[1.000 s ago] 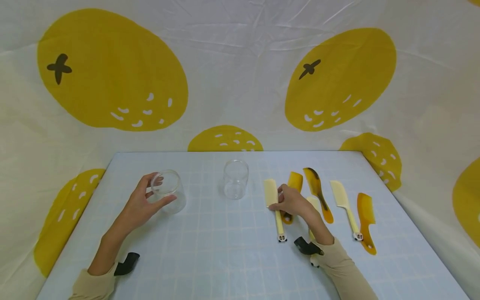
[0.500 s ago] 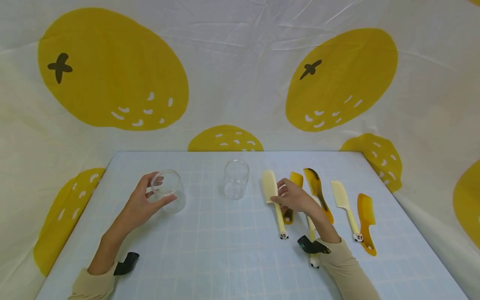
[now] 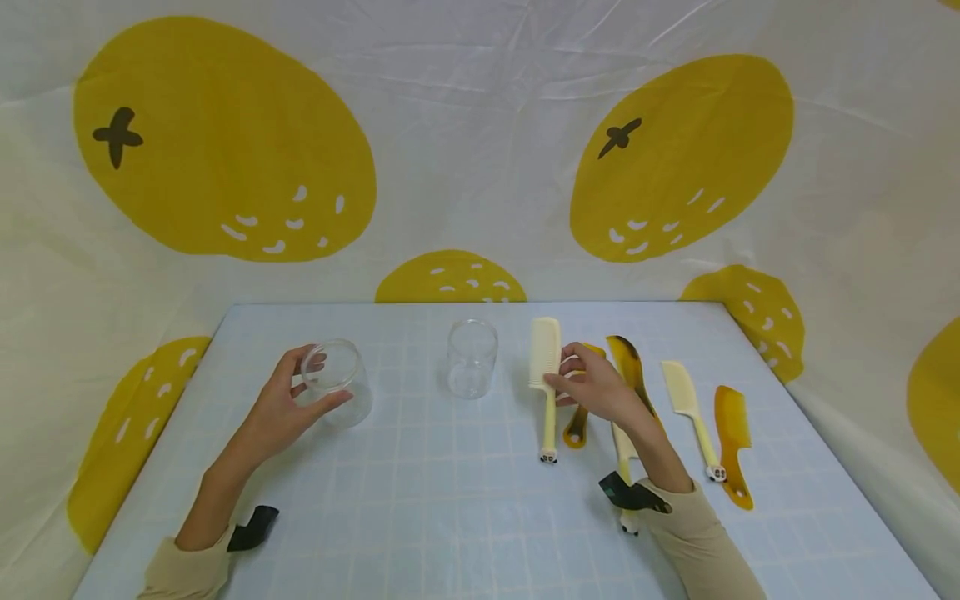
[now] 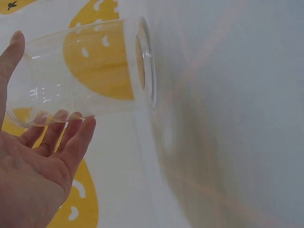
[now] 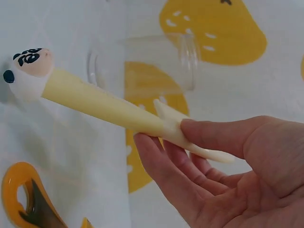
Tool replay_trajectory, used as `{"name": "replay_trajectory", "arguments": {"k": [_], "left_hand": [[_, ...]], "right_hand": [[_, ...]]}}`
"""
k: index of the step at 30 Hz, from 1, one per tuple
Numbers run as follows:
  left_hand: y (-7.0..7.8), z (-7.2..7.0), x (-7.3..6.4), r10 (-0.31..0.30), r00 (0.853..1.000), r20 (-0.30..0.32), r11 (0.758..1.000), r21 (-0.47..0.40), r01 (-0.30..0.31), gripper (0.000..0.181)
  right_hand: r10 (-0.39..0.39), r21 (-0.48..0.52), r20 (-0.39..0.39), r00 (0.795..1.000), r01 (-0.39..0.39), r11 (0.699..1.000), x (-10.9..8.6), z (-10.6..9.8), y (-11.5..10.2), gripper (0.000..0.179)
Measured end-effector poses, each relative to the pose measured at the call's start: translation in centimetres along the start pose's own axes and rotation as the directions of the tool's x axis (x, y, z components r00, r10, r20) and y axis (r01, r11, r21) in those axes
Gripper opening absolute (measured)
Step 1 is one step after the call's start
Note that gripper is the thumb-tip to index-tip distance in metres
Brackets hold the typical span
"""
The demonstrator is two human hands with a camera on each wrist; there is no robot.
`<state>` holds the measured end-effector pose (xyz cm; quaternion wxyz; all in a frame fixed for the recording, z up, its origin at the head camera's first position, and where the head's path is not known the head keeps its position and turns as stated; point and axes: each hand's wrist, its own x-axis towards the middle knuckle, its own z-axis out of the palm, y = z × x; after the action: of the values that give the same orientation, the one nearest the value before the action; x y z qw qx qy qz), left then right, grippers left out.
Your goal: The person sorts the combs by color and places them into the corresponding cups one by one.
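My left hand (image 3: pixel 279 410) holds a clear glass cup (image 3: pixel 356 402) between thumb and fingers at the table's left side. In the left wrist view the cup (image 4: pixel 102 66) has its base close to the tabletop; whether they touch I cannot tell. A cream comb (image 3: pixel 546 354) with a panda head on its handle end is pinched by my right hand (image 3: pixel 596 390), right of centre. The right wrist view has the comb's handle (image 5: pixel 102 104) raised over the table, with thumb and fingertips at the neck. An amber comb (image 3: pixel 576 427) lies partly hidden beneath that hand.
A second clear glass cup (image 3: pixel 472 367) stands between the hands, towards the back. Further right lie a dark-and-amber comb (image 3: pixel 632 367), a cream panda comb (image 3: pixel 682 392) and an amber comb (image 3: pixel 732 425). Another cream panda comb (image 3: pixel 624 450) is partly under the right wrist.
My right hand has raised the cream comb off the table and moved it slightly away from me, turning it more upright in view. The left hand and its cup have stayed put.
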<state>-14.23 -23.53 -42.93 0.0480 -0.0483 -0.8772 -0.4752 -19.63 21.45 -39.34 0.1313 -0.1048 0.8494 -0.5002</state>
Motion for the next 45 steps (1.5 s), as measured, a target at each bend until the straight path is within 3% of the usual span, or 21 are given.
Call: {"name": "replay_trajectory", "arguments": {"k": [9, 24, 37, 45], "left_hand": [[-0.4, 0.2, 0.2, 0.026, 1.000, 0.002, 1.000, -0.009, -0.026, 0.087], [-0.7, 0.2, 0.0, 0.019, 1.000, -0.001, 1.000, -0.016, -0.019, 0.087], [-0.1, 0.0, -0.1, 0.018, 1.000, 0.005, 1.000, -0.007, -0.018, 0.088], [-0.3, 0.2, 0.0, 0.023, 1.000, 0.002, 1.000, -0.004, -0.023, 0.088]], "right_hand": [[-0.109, 0.080, -0.022, 0.994, 0.110, 0.991, -0.6, -0.2, -1.4, 0.035], [-0.165, 0.141, -0.089, 0.982, 0.176, 0.974, -1.2, 0.5, -4.4, 0.037], [-0.245, 0.182, -0.162, 0.956, 0.273, 0.945, -0.7, 2.0, -6.6, 0.039], [-0.299, 0.231, -0.210, 0.931, 0.344, 0.910, -0.5, 3.2, -7.6, 0.039]]}}
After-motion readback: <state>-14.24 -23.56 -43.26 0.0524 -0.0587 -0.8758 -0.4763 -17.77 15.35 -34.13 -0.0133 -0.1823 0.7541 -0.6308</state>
